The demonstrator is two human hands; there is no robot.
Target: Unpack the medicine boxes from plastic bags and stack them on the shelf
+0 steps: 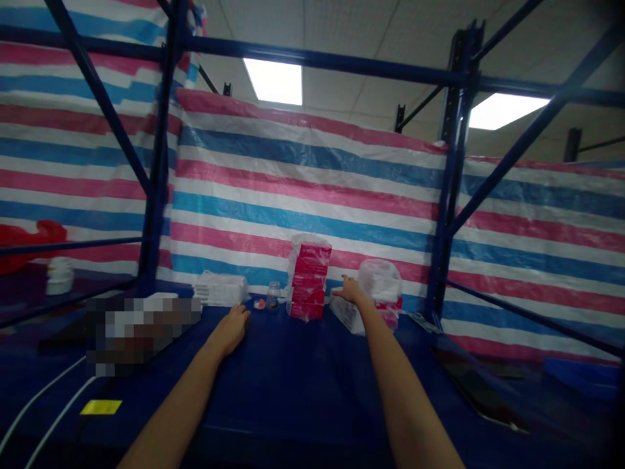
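Note:
My left hand (232, 331) lies on the dark blue tabletop with its fingers forward and nothing visible in it. Just beyond it is a plastic-wrapped stack of white packs (221, 290). To that hand's right stand a small glass jar (273, 296) and a small pinkish item (260, 304). My right hand (348, 290) is stretched out over a wrapped white pack (350, 315), fingers apart; whether it touches the pack I cannot tell. Left of it rises a tall stack of pink boxes (309, 281) in clear plastic. Right of it sits a clear plastic bag (379, 281) with pink boxes.
Blue metal rack posts (446, 176) and bars frame the table, backed by a striped tarp (312, 169). A dark tablet (481, 391) lies at the right, near a blue tray (583, 376). At the left are a power strip, partly blurred, white cables (53, 404) and a yellow label (101, 408).

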